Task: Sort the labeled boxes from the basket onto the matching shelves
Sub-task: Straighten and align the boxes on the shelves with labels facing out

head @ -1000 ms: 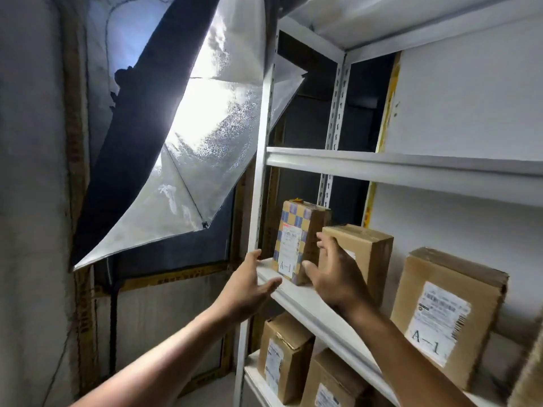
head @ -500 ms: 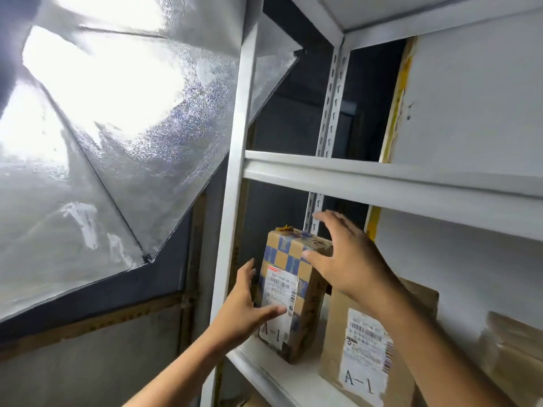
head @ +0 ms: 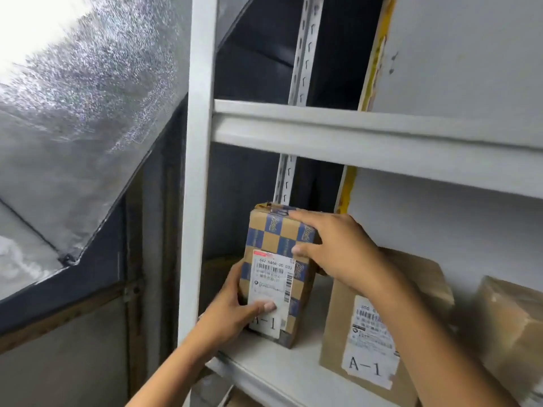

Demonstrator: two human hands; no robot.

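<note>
Two bare hands hold a blue-and-tan checkered box (head: 277,271) that stands upright at the left end of a white metal shelf (head: 273,374), just inside the rack's front upright (head: 196,171). Nearest the camera, the left hand (head: 232,312) wraps the box's lower left edge, its thumb pressed across the white shipping label (head: 271,292), which reads A-1 at the bottom. The right hand (head: 338,251) reaches over from the right and clamps the box's top right corner, fingers lying along the top and thumb on the front face. Just right of this box, partly behind the right forearm, stands a plain brown carton (head: 379,333) whose own label is also marked A-1; the two look close, but whether they touch cannot be told. Farther right a taped brown box (head: 511,324) sits at the frame's edge on the same shelf. Above runs the next shelf's white beam (head: 367,136), with a slotted rear post (head: 305,48) and a yellow-edged white panel (head: 458,54) behind. Off to the left hangs a silvery reflective sheet (head: 88,113)
</note>
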